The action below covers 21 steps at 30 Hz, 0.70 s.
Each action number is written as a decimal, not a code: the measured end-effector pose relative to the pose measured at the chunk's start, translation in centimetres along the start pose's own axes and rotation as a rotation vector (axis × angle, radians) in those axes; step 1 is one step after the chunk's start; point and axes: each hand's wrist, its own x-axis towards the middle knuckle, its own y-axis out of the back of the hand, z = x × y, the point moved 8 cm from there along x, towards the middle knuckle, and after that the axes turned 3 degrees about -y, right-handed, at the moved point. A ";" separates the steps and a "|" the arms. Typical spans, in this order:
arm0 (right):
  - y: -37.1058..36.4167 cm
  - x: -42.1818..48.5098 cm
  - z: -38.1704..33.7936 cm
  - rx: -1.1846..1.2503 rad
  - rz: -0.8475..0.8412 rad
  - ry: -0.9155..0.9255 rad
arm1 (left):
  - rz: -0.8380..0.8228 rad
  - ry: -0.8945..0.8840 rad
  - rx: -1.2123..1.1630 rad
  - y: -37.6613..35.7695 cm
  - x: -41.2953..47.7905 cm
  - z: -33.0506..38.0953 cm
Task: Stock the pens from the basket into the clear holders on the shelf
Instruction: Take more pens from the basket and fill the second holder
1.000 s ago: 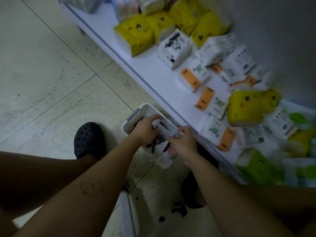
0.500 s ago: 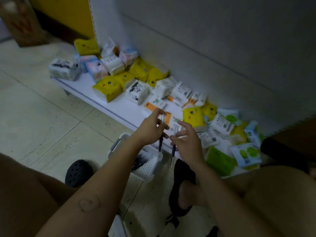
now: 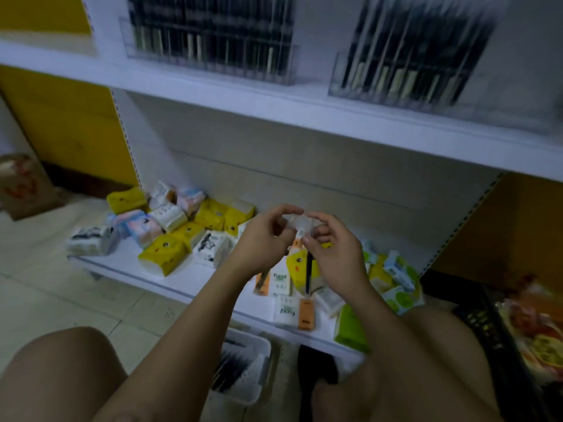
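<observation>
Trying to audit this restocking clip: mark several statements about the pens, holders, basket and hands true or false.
1. The basket sits on the floor. True.
2. A dark pen hangs from the right hand. True.
3. The clear holders stand empty. False: they hold rows of dark pens.
4. The left hand reaches into the basket. False: it is raised beside the right hand, fingers at the pen's pale top.
5. Tissue packs lie on the lower shelf. True.

Bare forearms [image 3: 189, 324] and bare knees [image 3: 61, 360] show, with a black shoe [image 3: 316, 370] on one foot.
</observation>
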 end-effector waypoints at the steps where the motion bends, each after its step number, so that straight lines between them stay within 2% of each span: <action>1: 0.8 0.2 -0.7 0.006 0.017 0.018 | 0.009 -0.018 0.027 -0.1 0.3 0.9; 5: 4.1 1.2 -3.6 0.009 0.074 0.070 | 0.019 -0.112 0.077 -0.3 1.3 4.6; 10: 8.4 1.7 -7.9 -0.003 0.160 0.154 | -0.035 -0.204 -0.043 -0.7 2.2 10.0; 14: 11.4 1.8 -11.2 0.010 0.194 0.235 | -0.023 -0.363 -0.001 -0.4 2.9 15.2; 18: 14.6 2.1 -14.7 0.007 0.257 0.316 | 0.017 -0.438 -0.033 -0.1 3.6 20.5; 21: 17.3 2.1 -17.1 -0.018 0.311 0.364 | -0.027 -0.493 -0.035 -1.0 4.1 24.5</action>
